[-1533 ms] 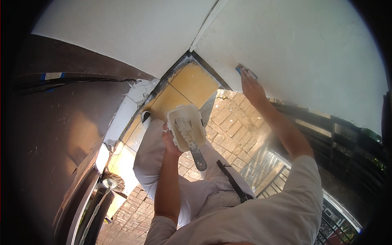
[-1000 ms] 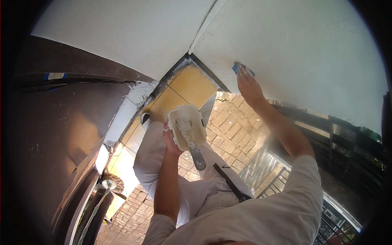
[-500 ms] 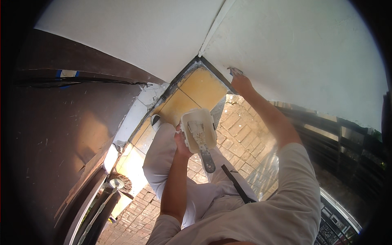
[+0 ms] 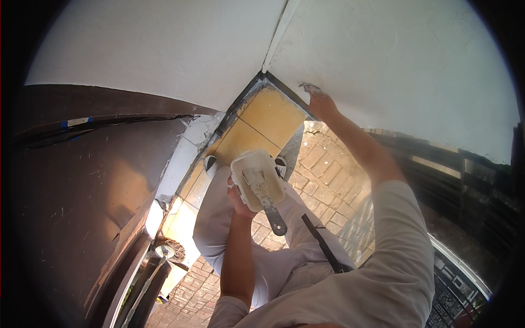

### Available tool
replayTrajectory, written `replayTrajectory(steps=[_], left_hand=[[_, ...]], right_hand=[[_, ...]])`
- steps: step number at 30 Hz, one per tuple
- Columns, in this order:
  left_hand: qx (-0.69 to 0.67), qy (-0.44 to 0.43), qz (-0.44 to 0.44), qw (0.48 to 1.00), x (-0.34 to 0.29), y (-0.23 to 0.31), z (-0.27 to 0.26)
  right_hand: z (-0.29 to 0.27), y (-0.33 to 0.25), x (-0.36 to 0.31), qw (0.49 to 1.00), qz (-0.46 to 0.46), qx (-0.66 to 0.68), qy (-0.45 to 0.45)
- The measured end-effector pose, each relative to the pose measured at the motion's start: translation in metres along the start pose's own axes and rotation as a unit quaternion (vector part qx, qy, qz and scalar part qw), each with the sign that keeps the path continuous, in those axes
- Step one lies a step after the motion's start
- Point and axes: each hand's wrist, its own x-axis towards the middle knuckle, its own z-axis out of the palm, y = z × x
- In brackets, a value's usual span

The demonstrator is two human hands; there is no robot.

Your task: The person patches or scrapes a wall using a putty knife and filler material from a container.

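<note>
My left hand grips the side of a cream plastic tub in front of my legs. A putty knife lies in the tub, its blade smeared with pale filler and its dark handle sticking out over the near rim. My right arm is stretched forward to the white wall on the right. There my right hand is closed on a small thing held at the wall's surface, low down near the corner; its kind is too hidden to tell.
Yellow tiles with a dark skirting fill the corner. Brick paving lies beside them. At left are a brown panel, dark cables and a mop. Dark slats stand at right.
My right hand has shifted slightly left and up along the wall. The tub and putty knife have moved a little left in view. My head view has tilted slightly.
</note>
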Motion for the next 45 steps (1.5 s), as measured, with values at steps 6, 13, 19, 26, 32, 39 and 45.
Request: replayTrajectory(steps=[6,13,19,26,32,39,45], left_hand=[[-0.072,-0.024,-0.059,0.995,-0.001,-0.002,-0.014],[-0.080,-0.064,-0.035,0.994,0.006,-0.003,0.000],[-0.111,-0.039,-0.066,0.991,0.016,-0.007,0.021],[-0.097,-0.008,-0.029,0.995,0.016,-0.005,0.008],[-0.102,-0.063,-0.025,0.992,0.023,-0.002,0.020],[-0.102,-0.084,-0.012,0.991,0.018,-0.001,-0.005],[-0.082,-0.098,-0.018,0.992,0.024,-0.003,0.014]], right_hand=[[-0.030,-0.042,0.025,0.995,0.021,0.024,-0.092],[-0.220,0.019,0.025,0.972,-0.042,0.036,0.227],[-0.176,0.031,0.061,0.968,0.023,-0.092,0.234],[-0.207,0.032,0.062,0.969,0.003,-0.070,0.238],[-0.197,0.047,0.071,0.959,0.007,-0.128,0.253],[-0.241,0.041,0.066,0.962,0.016,-0.119,0.244],[-0.176,0.049,0.075,0.972,-0.041,-0.104,0.205]])
